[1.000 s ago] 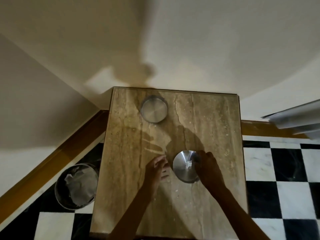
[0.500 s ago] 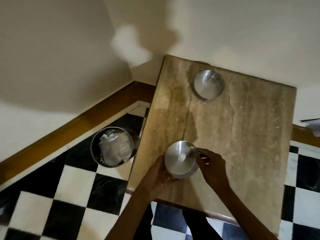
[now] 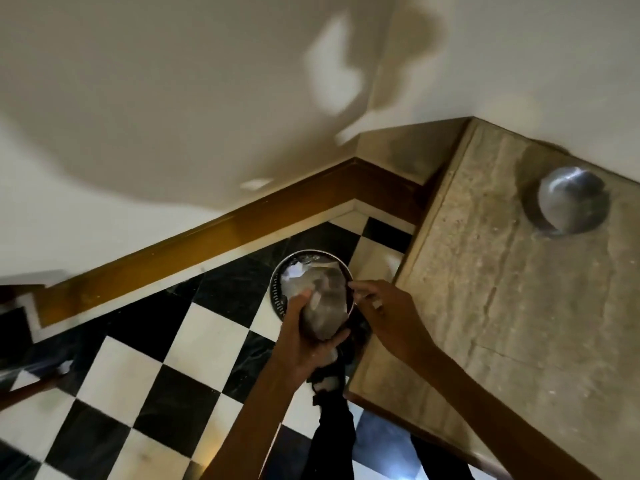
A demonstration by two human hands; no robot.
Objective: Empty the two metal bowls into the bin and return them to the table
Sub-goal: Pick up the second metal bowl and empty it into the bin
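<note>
A metal bowl [image 3: 323, 311] is tipped on its side over the round metal bin [image 3: 277, 292] on the floor, blurred by motion. My left hand [image 3: 304, 344] grips it from below and the left. My right hand [image 3: 384, 313] is at its right rim; whether it holds the rim is unclear. White crumpled paper [image 3: 294, 271] lies inside the bin. The second metal bowl [image 3: 571, 199] stands on the stone table [image 3: 502, 323] near its far edge, apart from both hands.
The bin stands on a black and white checkered floor [image 3: 138, 375], between the table's left edge and a brown skirting board [image 3: 207, 237] along the wall. My dark-clothed leg [image 3: 336, 427] is below the bowl, close to the table corner.
The bowl has left the table and moved left over the bin, and it is now tilted. Both hands went with it. The camera has swung left and down.
</note>
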